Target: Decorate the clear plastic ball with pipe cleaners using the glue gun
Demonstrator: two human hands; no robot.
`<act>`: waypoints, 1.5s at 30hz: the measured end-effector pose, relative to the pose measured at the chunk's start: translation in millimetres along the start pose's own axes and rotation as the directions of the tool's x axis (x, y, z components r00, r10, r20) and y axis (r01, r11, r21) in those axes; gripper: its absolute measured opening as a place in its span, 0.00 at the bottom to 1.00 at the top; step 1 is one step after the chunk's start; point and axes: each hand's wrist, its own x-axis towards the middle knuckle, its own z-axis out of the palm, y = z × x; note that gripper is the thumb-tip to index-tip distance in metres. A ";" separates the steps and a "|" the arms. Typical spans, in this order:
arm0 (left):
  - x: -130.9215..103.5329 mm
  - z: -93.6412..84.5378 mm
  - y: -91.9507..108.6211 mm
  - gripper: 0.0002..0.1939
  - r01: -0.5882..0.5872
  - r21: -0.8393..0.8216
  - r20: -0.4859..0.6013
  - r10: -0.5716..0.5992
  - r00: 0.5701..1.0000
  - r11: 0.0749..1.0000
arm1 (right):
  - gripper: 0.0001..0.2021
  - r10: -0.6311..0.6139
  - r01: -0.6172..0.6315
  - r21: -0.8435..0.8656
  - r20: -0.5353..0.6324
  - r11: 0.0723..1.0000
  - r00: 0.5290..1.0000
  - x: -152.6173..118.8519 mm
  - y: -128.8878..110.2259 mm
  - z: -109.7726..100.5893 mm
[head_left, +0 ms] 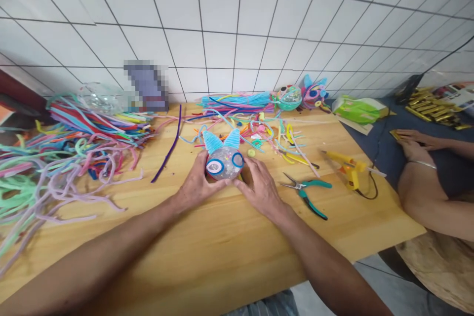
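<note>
A clear round ball (226, 157) with two blue pipe-cleaner ears and two blue-rimmed oval eyes is held just above the wooden table (222, 237). My left hand (196, 180) wraps round its left side, with the thumb along the bottom. On the right side my right hand (259, 185) grips it, its thumb meeting the left one below the ball. To the right of my right hand lie pliers (309, 192) with teal handles, their jaws apart.
Heaped pipe cleaners (92, 143) cover the left side. Scraps (259, 131) and two decorated balls (289, 97) (314, 94) are at the back. A yellow glue gun (350, 168) lies right. Beyond it, another person's hands (414, 143) touch a gold item.
</note>
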 end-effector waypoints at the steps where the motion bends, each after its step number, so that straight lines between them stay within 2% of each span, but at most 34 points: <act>1: 0.4 0.1 0.5 0.50 0.000 -0.021 0.003 0.000 1.000 1.000 | 0.34 -0.006 0.006 0.002 0.002 1.000 1.000 0.0 -0.3 -0.8; 6: 1.1 1.1 -1.4 0.54 0.016 -0.108 0.014 -0.015 1.000 0.994 | 0.31 -0.001 0.002 0.008 -0.027 1.000 1.000 1.7 -2.8 -5.2; 10: 2.3 3.2 -2.6 0.50 0.045 -0.148 0.040 -0.040 0.998 0.988 | 0.22 0.045 -0.047 -0.007 -0.161 0.999 0.986 7.7 2.0 -19.0; 13: 4.4 5.7 1.0 0.48 0.037 -0.098 0.010 -0.037 0.999 0.994 | 0.19 0.145 -0.165 -0.037 -0.306 0.986 0.941 12.3 20.1 -46.3; 16: 6.7 7.5 4.6 0.43 -0.006 -0.038 0.008 0.007 1.000 0.999 | 0.19 0.293 -0.381 -0.131 -0.431 0.915 0.853 13.9 52.9 -86.2; 17: 7.3 7.8 5.2 0.42 -0.017 -0.028 0.016 0.017 1.000 0.999 | 0.19 0.332 -0.446 -0.190 -0.435 0.874 0.837 14.2 65.1 -99.6; 19: 8.3 7.9 5.3 0.41 -0.032 -0.020 0.025 0.033 0.999 0.999 | 0.18 0.443 -0.561 -0.330 -0.371 0.759 0.816 15.2 86.8 -121.6; 21: 9.2 7.8 4.9 0.43 -0.044 -0.017 0.022 0.044 0.999 0.999 | 0.15 0.512 -0.616 -0.389 -0.346 0.684 0.787 17.3 101.5 -134.2; 25: 11.9 8.7 3.9 0.47 -0.065 -0.020 0.021 0.065 0.998 0.998 | 0.10 0.605 -0.667 -0.443 -0.295 0.600 0.740 24.1 111.3 -133.0; 29: 15.5 11.2 2.0 0.49 -0.083 -0.024 -0.002 0.083 0.997 0.996 | 0.11 0.661 -0.699 -0.449 -0.272 0.556 0.700 29.8 112.7 -122.6; 33: 15.8 12.3 2.1 0.49 -0.069 -0.041 -0.001 0.069 0.998 0.997 | 0.11 0.670 -0.729 -0.390 -0.302 0.562 0.678 28.9 113.3 -125.8; 36: 14.4 11.6 4.1 0.55 -0.011 -0.101 0.001 0.011 1.000 0.995 | 0.09 0.647 -0.741 -0.294 -0.362 0.604 0.671 22.8 108.9 -138.3; 39: 14.2 9.0 6.3 0.60 0.019 -0.251 0.002 -0.019 1.000 0.968 | 0.06 0.606 -0.704 -0.152 -0.406 0.694 0.684 17.0 97.5 -148.9; 41: 15.0 5.3 8.3 0.59 0.019 -0.369 0.027 -0.010 1.000 0.929 | 0.11 0.579 -0.648 -0.049 -0.405 0.760 0.708 17.2 84.7 -148.0; 44: 16.8 -2.8 13.7 0.55 0.052 -0.490 0.105 -0.001 0.995 0.870 | 0.18 0.550 -0.528 0.164 -0.341 0.833 0.762 26.4 55.1 -131.2; 45: 17.2 -5.4 16.2 0.55 0.076 -0.516 0.138 -0.005 0.990 0.853 | 0.19 0.538 -0.467 0.280 -0.293 0.838 0.790 31.3 43.0 -122.4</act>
